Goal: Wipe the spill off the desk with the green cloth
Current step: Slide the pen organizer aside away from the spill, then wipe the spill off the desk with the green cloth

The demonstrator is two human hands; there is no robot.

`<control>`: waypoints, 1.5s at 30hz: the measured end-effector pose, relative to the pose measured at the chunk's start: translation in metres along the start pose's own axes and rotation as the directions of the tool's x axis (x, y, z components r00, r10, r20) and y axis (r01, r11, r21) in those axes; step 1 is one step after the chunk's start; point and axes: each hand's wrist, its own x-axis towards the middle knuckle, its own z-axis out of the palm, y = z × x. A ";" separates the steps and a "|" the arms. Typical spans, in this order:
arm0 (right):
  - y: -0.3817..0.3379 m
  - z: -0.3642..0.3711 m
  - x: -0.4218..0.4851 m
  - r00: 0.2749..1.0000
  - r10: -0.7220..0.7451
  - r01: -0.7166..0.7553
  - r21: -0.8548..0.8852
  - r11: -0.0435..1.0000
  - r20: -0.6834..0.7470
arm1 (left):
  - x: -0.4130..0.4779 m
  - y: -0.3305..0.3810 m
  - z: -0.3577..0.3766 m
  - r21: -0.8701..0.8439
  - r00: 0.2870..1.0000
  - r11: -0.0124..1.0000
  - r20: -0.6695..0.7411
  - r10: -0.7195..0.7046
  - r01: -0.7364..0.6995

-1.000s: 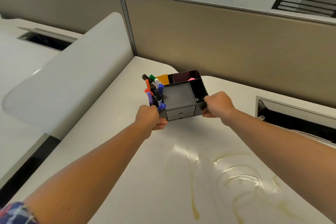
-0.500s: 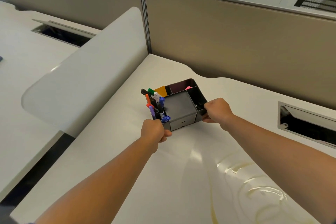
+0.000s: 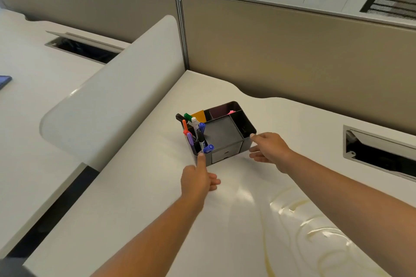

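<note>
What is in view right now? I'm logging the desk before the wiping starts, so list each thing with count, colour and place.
desk: one, off-white, under everything
spill: one, yellowish streaks, near right of desk
organiser: one, black, mid-desk beyond the spill
markers: several, blue, purple, orange, green, black, standing in organiser's left compartment
sticky notes: orange pad and a pink one, organiser's rear compartments
partitions: two, beige, behind desk
cable slot: one, open, right of the organiser
green cloth: none in view
left hand: open, a fingertip on organiser's near-left corner
right hand: open, fingers at organiser's right end
</note>
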 end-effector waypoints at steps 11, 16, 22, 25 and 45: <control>0.125 -0.082 -0.118 0.979 0.161 -0.139 0.159 0.977 -0.129 | -0.105 -0.068 0.072 0.287 0.841 0.845 0.451 0.298 -0.452; 0.190 -0.159 -0.161 0.922 0.240 -0.178 0.218 0.960 -0.303 | -0.145 -0.077 0.137 0.352 0.630 0.601 0.696 0.345 -0.718; 0.282 -0.282 -0.197 0.777 0.251 -0.299 0.013 0.954 -0.577 | -0.213 -0.119 0.217 0.247 0.480 0.538 0.805 0.349 -0.806; 0.316 -0.330 -0.202 0.735 0.151 -0.341 -0.168 0.925 -0.661 | -0.233 -0.137 0.247 0.229 0.420 0.488 0.846 0.328 -0.842; 0.366 -0.412 -0.179 0.662 -0.297 -0.088 -0.465 0.881 -0.688 | -0.325 -0.172 0.385 0.251 0.535 0.635 0.789 0.302 -0.730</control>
